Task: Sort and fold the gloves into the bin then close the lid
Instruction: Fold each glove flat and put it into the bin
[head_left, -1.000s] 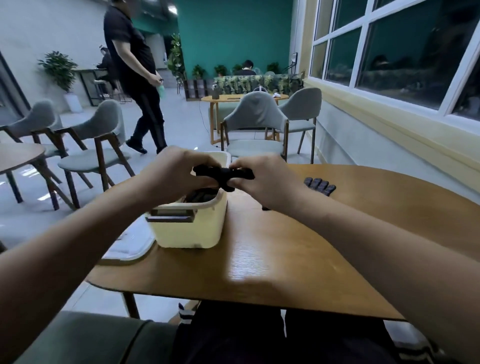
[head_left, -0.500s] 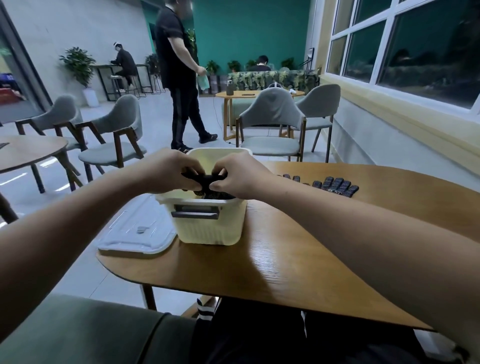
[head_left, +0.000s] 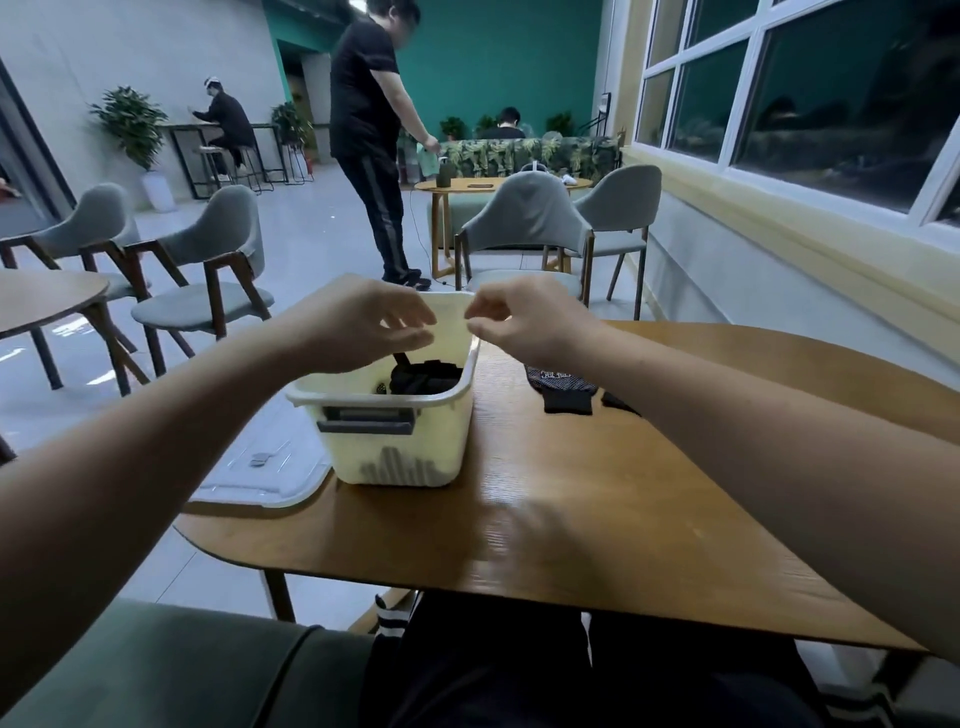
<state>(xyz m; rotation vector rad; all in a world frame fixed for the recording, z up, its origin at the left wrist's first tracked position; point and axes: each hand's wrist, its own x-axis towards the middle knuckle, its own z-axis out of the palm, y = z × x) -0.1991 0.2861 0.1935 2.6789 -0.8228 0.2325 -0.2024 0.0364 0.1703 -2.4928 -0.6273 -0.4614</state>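
Fingers (head_left: 415, 317) of both hands loosely curled, empty, hovering over cream bin (head_left: 400, 447). Dark folded gloves (head_left: 423, 376) inside bin; another glove (head_left: 561, 387) on surface (head_left: 597, 499) right of it; lid (head_left: 260, 467) lying left.

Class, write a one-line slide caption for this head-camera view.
Both empty hands, left and right, hover above the open bin holding folded gloves; lid lies beside it.
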